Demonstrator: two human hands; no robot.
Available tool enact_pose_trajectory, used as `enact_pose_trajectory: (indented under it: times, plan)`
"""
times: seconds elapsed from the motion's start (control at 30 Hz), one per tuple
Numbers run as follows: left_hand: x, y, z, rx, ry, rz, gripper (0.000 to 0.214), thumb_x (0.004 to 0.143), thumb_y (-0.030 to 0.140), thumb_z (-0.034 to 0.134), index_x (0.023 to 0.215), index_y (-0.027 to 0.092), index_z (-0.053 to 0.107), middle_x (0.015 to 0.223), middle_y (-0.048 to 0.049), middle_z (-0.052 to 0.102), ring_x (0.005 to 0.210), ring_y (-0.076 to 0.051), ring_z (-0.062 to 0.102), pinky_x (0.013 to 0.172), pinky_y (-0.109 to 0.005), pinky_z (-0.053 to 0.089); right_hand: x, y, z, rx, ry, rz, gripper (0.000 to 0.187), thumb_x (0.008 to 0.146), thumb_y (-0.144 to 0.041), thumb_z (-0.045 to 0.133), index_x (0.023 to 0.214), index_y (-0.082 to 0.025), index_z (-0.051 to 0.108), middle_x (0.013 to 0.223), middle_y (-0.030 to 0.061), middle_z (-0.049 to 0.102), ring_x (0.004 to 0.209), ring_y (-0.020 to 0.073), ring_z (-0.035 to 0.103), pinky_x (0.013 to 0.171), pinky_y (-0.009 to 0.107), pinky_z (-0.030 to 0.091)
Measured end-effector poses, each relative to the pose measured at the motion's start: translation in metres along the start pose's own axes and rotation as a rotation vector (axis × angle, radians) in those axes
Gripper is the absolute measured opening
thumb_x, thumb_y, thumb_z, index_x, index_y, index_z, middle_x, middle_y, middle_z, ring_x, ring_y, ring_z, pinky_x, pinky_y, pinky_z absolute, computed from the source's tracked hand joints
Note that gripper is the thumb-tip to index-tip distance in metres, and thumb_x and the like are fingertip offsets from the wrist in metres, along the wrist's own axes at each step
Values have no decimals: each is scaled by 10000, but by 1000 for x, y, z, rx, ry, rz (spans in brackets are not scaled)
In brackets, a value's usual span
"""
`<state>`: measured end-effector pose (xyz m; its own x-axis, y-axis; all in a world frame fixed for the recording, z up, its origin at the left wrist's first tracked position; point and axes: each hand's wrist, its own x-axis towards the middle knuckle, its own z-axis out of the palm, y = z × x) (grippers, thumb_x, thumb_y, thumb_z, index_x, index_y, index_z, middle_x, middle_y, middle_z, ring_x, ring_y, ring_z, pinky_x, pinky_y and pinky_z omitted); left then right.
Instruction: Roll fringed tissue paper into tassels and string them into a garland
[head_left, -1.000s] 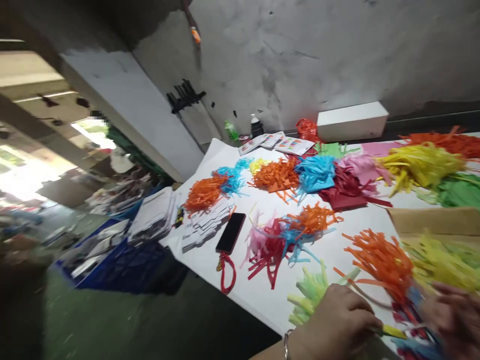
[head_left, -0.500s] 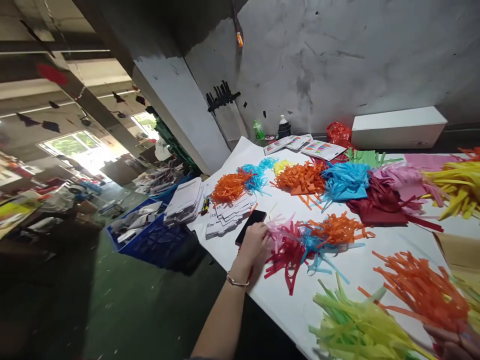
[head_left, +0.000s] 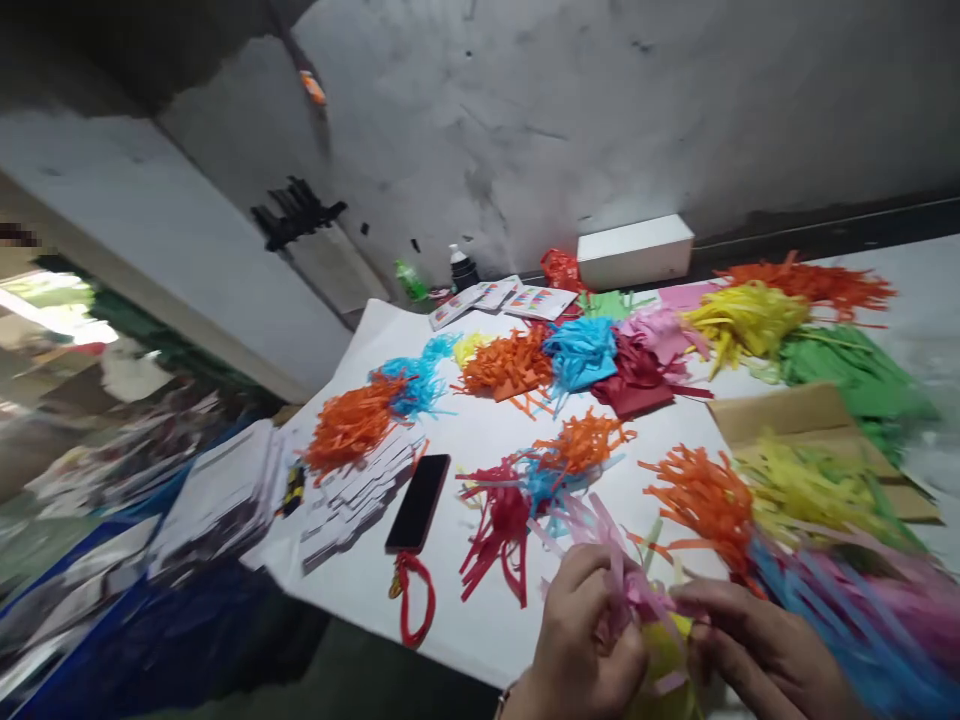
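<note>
Both hands' fingers (head_left: 585, 580) pinch pink strips (head_left: 637, 588) over a white table (head_left: 476, 632), grey wall (head_left: 540, 110) behind.

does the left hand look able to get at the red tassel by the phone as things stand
Probably yes: the red tassel lies close by on the white table, with mostly bare surface between. But the left hand is holding pink strips, so it would likely have to put them down first.
</note>
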<state>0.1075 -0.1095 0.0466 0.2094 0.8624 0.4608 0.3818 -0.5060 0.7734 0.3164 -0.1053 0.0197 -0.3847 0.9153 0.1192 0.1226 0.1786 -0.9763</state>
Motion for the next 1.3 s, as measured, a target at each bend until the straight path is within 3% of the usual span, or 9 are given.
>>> enact_pose_trajectory:
  times: [0.13, 0.27, 0.4, 0.47, 0.53, 0.63, 0.77, 1.03, 1.3]
  plan:
    - [-1, -10, 11, -72, 1, -90, 98, 888, 186, 609, 967, 228, 647, 1062, -109, 669, 1014, -269, 653, 842, -365, 537, 4, -14, -12, 14, 74, 37, 361, 1011, -488, 471, 830, -239, 660, 677, 16, 646, 612, 167, 619, 606, 247, 483]
    - [2, -17, 19, 0, -21, -59, 411, 920, 257, 638, 1328, 253, 586, 1362, -161, 600, 1267, -332, 557, 1021, -466, 466, 2, -15, -17, 82, 129, 66, 400, 1008, -520, 475, 824, -214, 656, 672, 12, 618, 619, 156, 587, 592, 242, 452]
    - [9, -8, 43, -138, -258, -75, 239, 986, 231, 540, 1160, 280, 696, 902, -61, 739, 812, -211, 678, 777, -324, 522, -3, -8, -14, 268, 201, 131, 392, 967, -562, 547, 1044, -198, 669, 689, 12, 642, 634, 166, 614, 608, 256, 475]
    - [11, -4, 53, -256, -213, -214, 199, 999, 279, 544, 1083, 262, 724, 826, -42, 715, 721, -173, 652, 696, -272, 505, -6, -4, -16, 300, 295, 190, 434, 956, -579, 560, 1148, -196, 633, 664, 0, 632, 610, 164, 607, 571, 249, 459]
    - [12, -2, 58, -426, -146, -387, 186, 980, 341, 600, 1071, 241, 729, 883, -48, 712, 769, -164, 660, 714, -248, 510, -8, -3, -19, 202, 326, 209, 391, 974, -571, 533, 1018, -203, 658, 622, -10, 599, 570, 152, 575, 538, 243, 422]
    - [13, -1, 60, -816, -103, -670, 200, 905, 375, 724, 1031, 221, 704, 857, -24, 704, 763, -133, 661, 715, -213, 516, -8, -5, -23, -28, 248, 170, 424, 1009, -521, 481, 768, -215, 648, 608, -1, 589, 565, 148, 567, 565, 257, 415]
    - [15, -5, 63, -1267, -93, -900, 288, 784, 320, 857, 910, 190, 632, 672, 18, 665, 552, -63, 592, 574, -138, 462, -7, -9, -22, -134, 106, 144, 411, 1027, -485, 433, 824, -223, 676, 650, 14, 642, 537, 152, 582, 552, 266, 409]
    - [17, -8, 61, -1446, -86, -992, 307, 758, 254, 875, 854, 159, 600, 571, 44, 587, 435, -19, 468, 471, -95, 365, -6, -14, -21, -75, 78, 184, 462, 1023, -497, 429, 687, -222, 584, 479, -40, 488, 437, 128, 488, 546, 265, 371]
    - [16, -8, 59, -1400, -130, -988, 254, 787, 227, 830, 832, 171, 586, 557, 52, 566, 412, -22, 393, 448, -113, 345, -3, -19, -24, -144, 23, 197, 440, 1008, -457, 436, 650, -225, 545, 534, -19, 527, 542, 156, 549, 612, 285, 371]
